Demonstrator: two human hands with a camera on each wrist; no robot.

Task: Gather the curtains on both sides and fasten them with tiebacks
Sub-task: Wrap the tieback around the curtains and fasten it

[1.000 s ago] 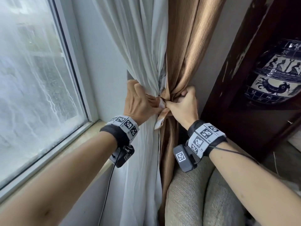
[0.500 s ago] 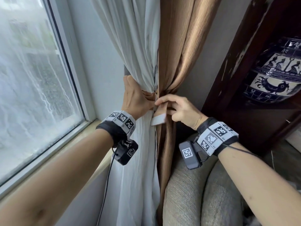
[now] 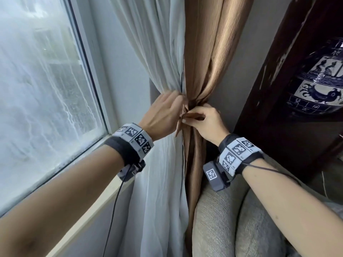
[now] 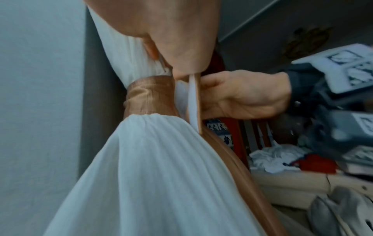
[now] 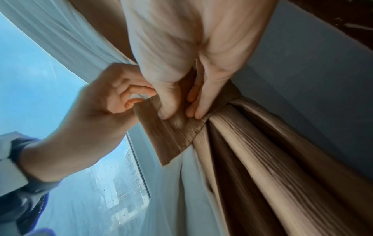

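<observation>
Tieback wrapped round this side's curtains, not yet fastened.
Left hand (image 3: 163, 115) and right hand (image 3: 206, 125) each pinch a tieback (image 5: 167, 127) end around the curtains (image 3: 185, 58); the other side is out of view.

window (image 3: 46, 93) at left, sill (image 3: 104, 199) below it. sheer curtain (image 3: 157, 52) hangs right of the window, heavy curtain (image 3: 209, 43) just right of it, touching. tieback (image 4: 149, 95) wraps both. cushion (image 3: 219, 225) below right, before the curtains. vase (image 3: 321, 78) in cabinet (image 3: 274, 101), far right.
</observation>
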